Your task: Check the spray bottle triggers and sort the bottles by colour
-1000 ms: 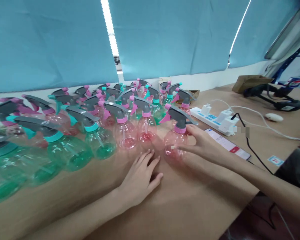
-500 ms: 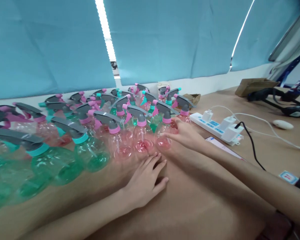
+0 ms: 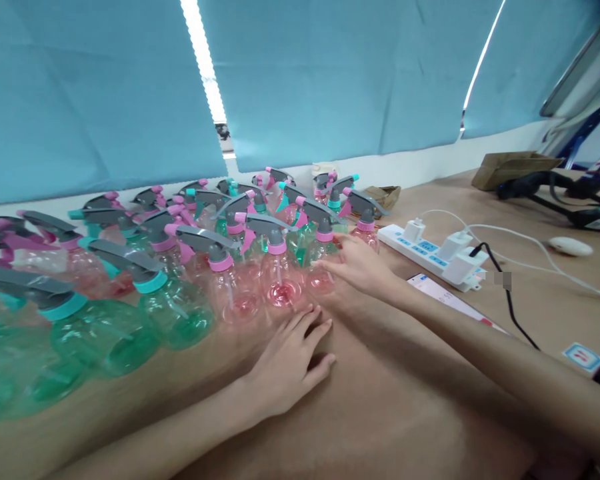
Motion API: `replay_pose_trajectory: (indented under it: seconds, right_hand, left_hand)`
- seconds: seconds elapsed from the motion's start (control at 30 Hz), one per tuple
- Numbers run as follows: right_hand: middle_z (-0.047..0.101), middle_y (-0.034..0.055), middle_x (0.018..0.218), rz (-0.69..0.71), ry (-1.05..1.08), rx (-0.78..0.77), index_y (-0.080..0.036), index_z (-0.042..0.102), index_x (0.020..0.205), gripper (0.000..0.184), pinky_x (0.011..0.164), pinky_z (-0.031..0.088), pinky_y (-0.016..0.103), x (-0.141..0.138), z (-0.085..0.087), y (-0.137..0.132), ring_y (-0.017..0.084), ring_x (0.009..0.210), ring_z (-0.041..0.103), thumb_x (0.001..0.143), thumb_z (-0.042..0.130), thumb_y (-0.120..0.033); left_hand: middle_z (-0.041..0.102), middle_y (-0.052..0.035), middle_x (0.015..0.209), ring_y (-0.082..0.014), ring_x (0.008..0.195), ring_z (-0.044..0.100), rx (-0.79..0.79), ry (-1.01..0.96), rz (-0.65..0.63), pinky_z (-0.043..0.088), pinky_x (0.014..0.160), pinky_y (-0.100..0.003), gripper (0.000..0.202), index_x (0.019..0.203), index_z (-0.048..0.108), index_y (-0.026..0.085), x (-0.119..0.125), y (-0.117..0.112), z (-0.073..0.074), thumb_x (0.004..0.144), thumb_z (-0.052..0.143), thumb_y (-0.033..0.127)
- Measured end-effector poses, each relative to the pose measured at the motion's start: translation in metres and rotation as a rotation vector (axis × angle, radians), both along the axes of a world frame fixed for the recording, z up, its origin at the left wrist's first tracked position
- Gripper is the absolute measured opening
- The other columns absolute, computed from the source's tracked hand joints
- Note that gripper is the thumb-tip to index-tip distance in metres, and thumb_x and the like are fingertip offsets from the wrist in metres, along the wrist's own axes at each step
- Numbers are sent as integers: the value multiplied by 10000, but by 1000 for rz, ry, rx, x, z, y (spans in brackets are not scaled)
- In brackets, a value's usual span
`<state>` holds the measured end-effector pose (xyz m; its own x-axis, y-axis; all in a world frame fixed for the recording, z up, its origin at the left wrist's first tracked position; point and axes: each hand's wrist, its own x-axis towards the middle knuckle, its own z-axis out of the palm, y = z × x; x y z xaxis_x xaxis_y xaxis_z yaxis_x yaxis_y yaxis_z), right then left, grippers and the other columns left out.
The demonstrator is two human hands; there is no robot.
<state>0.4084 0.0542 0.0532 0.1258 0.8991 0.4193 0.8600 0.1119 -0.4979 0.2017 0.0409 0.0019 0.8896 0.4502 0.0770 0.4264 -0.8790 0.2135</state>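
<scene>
Several clear pink and green spray bottles with grey trigger heads stand packed together on the brown table [image 3: 390, 420], from the left edge to the middle. My right hand [image 3: 360, 267] reaches in from the right and cups the side of a pink spray bottle [image 3: 320, 281] at the right front of the group, beside another pink bottle [image 3: 280, 290]. My left hand [image 3: 290, 363] lies flat on the table just in front of the bottles, fingers stretched out and holding nothing. A large green bottle [image 3: 180, 313] stands to its left.
A white power strip [image 3: 430, 253] with plugged-in chargers and a black cable [image 3: 510, 303] lies to the right of the bottles, a phone [image 3: 445, 299] in front of it. Farther right are a white mouse [image 3: 570, 247] and a cardboard box [image 3: 510, 167]. Blue blinds hang behind.
My right hand has moved the pink spray bottle away from me and to the left, up against the group. My left hand has stayed flat on the table.
</scene>
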Motion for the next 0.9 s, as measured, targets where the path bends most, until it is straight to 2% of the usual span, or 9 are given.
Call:
replay_pose_trajectory:
  seconds: [0.1, 0.2, 0.27, 0.33, 0.43, 0.5, 0.53, 0.7, 0.9]
  right_hand:
    - [629, 189, 1237, 1, 31, 23, -111, 597, 1180, 519, 978, 426, 481, 2, -1, -7, 346, 1174, 560, 782, 684, -432]
    - [677, 133, 1143, -35, 91, 54, -150, 600, 1150, 418, 843, 504, 401, 13, 0, -24, 272, 1014, 644, 824, 641, -408]
    - [719, 76, 958, -82, 129, 63, -185, 645, 963, 253, 709, 515, 343, 27, 1, -37, 219, 820, 673, 859, 591, -408]
    - [699, 61, 822, -178, 142, 85, -192, 619, 814, 275, 672, 487, 365, 44, -1, -45, 221, 709, 647, 853, 578, -462]
    - [673, 165, 956, -311, 148, 124, -141, 606, 947, 509, 753, 468, 477, 66, -10, -38, 343, 886, 628, 739, 640, -604]
    - [627, 220, 1148, -279, 176, 131, -104, 567, 1126, 657, 870, 454, 478, 75, -17, -24, 362, 1069, 589, 701, 681, -593]
    - [611, 211, 1213, -236, 198, 126, -112, 549, 1177, 692, 890, 464, 439, 77, -20, -16, 338, 1107, 586, 691, 697, -582]
    - [707, 112, 1045, -114, 230, 97, -175, 629, 1088, 532, 835, 493, 373, 75, -24, 6, 274, 937, 666, 716, 697, -548]
    - [695, 138, 1000, -156, 178, 83, -146, 633, 1064, 503, 802, 469, 422, 66, -17, -30, 321, 915, 647, 737, 689, -524]
  left_hand:
    - [400, -167, 1478, -316, 1369, 346, -2, 0, 2, 332, 1080, -515, 482, 1377, 473, 137, 0, 1, -1, 965, 514, 383]
    - [396, -162, 1481, -309, 1371, 344, -3, -12, -2, 332, 1082, -511, 481, 1381, 462, 142, -1, 2, -3, 966, 510, 380]
    - [395, -159, 1481, -303, 1373, 341, -4, -31, -7, 327, 1084, -511, 474, 1380, 459, 146, -1, 3, -4, 969, 506, 378]
    - [403, -152, 1477, -300, 1372, 341, -11, -51, -9, 328, 1084, -513, 465, 1373, 461, 152, -2, 3, -5, 968, 506, 376]
    - [424, -142, 1463, -300, 1367, 348, -22, -68, -4, 335, 1082, -512, 446, 1357, 470, 157, -1, 4, -5, 961, 512, 359]
    - [436, -143, 1452, -300, 1365, 351, -25, -75, -1, 332, 1084, -513, 434, 1348, 474, 152, 0, 4, -4, 957, 517, 336]
    - [441, -145, 1447, -300, 1364, 352, -27, -79, 0, 331, 1085, -513, 433, 1346, 473, 148, 0, 4, -4, 955, 520, 326]
    - [466, -131, 1425, -296, 1344, 382, -47, -108, 5, 342, 1079, -510, 408, 1330, 476, 165, 0, 2, -2, 951, 519, 309]
    - [526, -89, 1361, -272, 1279, 463, -106, -173, 9, 386, 1052, -467, 349, 1281, 494, 200, -2, -2, -1, 939, 521, 265]
